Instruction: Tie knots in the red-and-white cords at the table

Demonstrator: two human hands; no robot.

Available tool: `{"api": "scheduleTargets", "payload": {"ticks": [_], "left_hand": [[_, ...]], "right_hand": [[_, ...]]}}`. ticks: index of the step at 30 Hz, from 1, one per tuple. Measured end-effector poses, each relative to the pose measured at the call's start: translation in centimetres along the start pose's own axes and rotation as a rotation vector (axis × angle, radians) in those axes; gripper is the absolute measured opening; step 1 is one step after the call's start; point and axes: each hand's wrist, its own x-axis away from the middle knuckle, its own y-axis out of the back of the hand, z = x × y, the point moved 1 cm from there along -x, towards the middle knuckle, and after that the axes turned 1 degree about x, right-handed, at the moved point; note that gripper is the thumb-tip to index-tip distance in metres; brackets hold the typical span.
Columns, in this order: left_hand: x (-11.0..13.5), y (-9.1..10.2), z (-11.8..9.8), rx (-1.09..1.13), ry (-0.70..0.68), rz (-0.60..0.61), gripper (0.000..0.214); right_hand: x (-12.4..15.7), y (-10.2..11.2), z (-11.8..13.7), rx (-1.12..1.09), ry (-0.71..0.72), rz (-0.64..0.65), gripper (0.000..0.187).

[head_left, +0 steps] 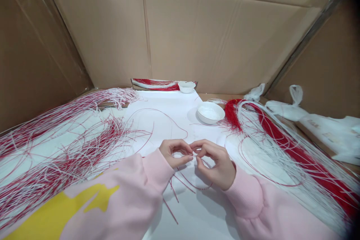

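Note:
My left hand [176,153] and my right hand [216,163] meet over the white sheet, thumbs and index fingers pinched with their tips almost touching. Thin red cord [185,183] runs from the fingertips, several ends fanning out below and one curving under my right hand. What lies right between the tips is too small to make out, though a whitish speck shows there. Beyond my hands a longer red strand [165,114] arcs across the white paper [157,101].
Loose red and white cords [92,150] spread over the left side. On the right lies a thick red bundle [292,146] with white cords. A white bowl [210,113] holds something white; a smaller bowl [186,87] stands behind. Plastic bags [332,131] sit far right, and cardboard walls [191,30] enclose the table.

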Motion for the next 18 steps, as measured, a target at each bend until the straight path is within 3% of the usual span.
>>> {"api": "scheduleTargets", "payload": {"ticks": [18], "left_hand": [[-0.15, 0.05, 0.16, -0.023, 0.057, -0.015, 0.013]], "right_hand": [[0.05, 0.06, -0.28, 0.023, -0.009, -0.021, 0.015]]}}
